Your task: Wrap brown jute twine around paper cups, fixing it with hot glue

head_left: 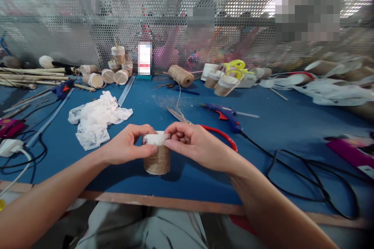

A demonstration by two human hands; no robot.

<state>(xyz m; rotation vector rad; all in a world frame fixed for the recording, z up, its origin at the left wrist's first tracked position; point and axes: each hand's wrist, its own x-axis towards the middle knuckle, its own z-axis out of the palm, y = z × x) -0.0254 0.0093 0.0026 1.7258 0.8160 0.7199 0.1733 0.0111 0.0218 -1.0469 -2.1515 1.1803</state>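
Observation:
A paper cup (157, 161), its lower part wrapped in brown twine and its white rim banded with lace, is held upright between both hands near the table's front edge. My left hand (131, 144) grips the left of the rim, thumb on the outside and fingers over the edge. On the other side, my right hand (194, 144) pinches the rim with thumb and curled fingertips. Behind my right hand lie scissors with red handles (223, 135), partly hidden. Crumpled white lace (97, 118) rests to the left of my left hand.
A twine roll (181, 76) trails a strand toward the scissors. A blue glue gun (226, 116) lies at right with its black cable (274, 163); another glue gun (62, 88) is at left. Wrapped cups (118, 71) are stacked before the perforated metal screen (169, 15).

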